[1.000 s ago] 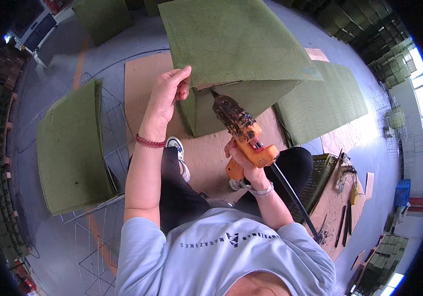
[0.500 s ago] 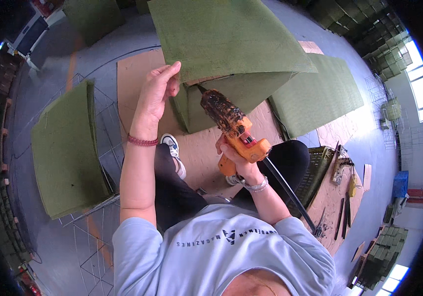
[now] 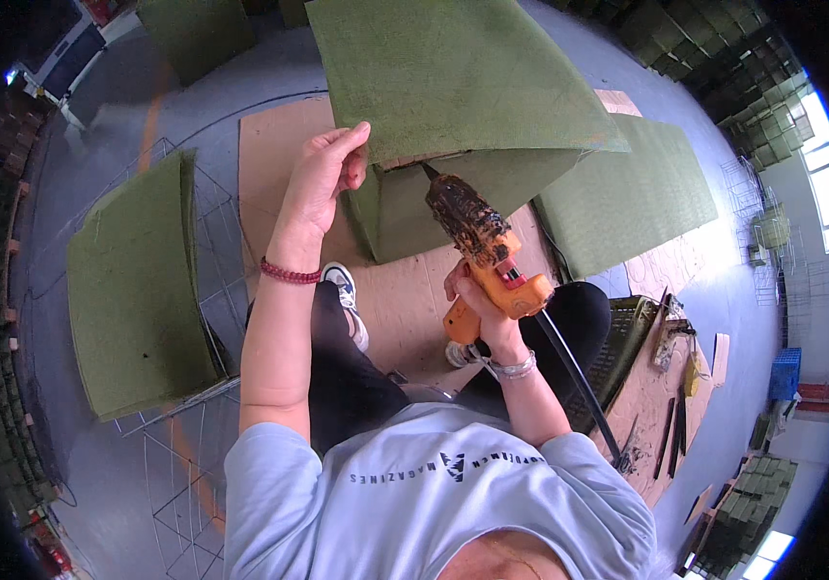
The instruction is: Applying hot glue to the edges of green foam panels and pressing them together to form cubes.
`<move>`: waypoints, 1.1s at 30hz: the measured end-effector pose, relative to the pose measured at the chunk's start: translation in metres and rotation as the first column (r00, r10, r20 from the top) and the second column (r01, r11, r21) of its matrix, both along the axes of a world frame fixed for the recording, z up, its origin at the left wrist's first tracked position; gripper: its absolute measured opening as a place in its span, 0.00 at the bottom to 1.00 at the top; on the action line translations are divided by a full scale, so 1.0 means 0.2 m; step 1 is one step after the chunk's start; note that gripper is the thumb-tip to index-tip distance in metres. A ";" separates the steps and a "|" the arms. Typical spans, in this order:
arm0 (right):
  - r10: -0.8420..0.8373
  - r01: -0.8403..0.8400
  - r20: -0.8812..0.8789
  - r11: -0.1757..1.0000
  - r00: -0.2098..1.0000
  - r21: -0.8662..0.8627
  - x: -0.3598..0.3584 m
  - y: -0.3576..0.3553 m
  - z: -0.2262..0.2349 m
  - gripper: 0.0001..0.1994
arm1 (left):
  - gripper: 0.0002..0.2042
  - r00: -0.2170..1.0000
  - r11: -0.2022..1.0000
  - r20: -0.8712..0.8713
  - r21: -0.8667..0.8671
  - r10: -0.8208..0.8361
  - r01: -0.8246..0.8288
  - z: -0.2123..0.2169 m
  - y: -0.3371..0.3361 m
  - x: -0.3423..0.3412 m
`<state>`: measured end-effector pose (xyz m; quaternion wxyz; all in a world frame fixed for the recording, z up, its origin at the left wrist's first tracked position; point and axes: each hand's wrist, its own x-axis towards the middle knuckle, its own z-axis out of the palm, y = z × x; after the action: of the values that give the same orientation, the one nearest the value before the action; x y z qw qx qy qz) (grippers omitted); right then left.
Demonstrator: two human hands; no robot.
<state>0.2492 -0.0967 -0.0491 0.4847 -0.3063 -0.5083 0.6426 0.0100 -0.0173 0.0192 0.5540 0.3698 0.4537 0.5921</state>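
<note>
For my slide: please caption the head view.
Left hand lifts green panel; right hand aims orange glue gun beneath.

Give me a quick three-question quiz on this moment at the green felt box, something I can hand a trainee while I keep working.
1. True or false: the right hand grips an orange glue gun whose nozzle points at the underside of the lifted green flap.
2. What is the left hand doing? A) resting on the knee B) holding up the edge of the flap C) gripping the black cord
3. Fill in: the green box sits on a sheet of ____.

Key
1. True.
2. B, the fingers pinch the flap's near edge.
3. Cardboard, brown, laid on the grey floor.
</note>
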 end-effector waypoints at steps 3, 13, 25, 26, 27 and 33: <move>-0.001 0.001 -0.048 1.000 0.999 -0.003 -0.01 0.00 0.00 0.06 | 0.15 1.000 1.000 -0.014 -0.003 0.011 -0.011 0.00 0.00 0.00; 0.047 -0.045 0.061 0.999 0.997 -0.026 -0.04 -0.03 -0.01 0.07 | 0.13 1.000 1.000 0.008 -0.011 0.025 -0.025 -0.01 0.01 0.00; -0.042 0.041 -0.065 0.999 0.997 -0.020 0.01 0.01 -0.01 0.07 | 0.13 0.999 0.999 0.020 -0.012 0.032 -0.031 -0.01 0.00 0.00; -0.043 0.042 -0.066 0.999 0.997 -0.020 0.02 0.01 -0.01 0.07 | 0.12 0.999 0.999 0.036 -0.012 0.031 -0.031 -0.01 0.00 0.00; -0.060 0.058 -0.073 0.998 0.996 -0.028 0.02 0.01 -0.01 0.07 | 0.12 0.999 0.999 0.036 -0.011 0.031 -0.030 -0.01 0.00 0.00; -0.091 0.091 -0.054 0.996 0.994 0.002 0.05 0.03 0.00 0.07 | 0.10 0.999 1.000 0.035 0.015 0.009 -0.010 -0.03 0.01 -0.01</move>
<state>0.2591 -0.0910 -0.0485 0.5277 -0.3105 -0.4820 0.6268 0.0082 -0.0152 0.0138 0.5562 0.3615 0.4414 0.6043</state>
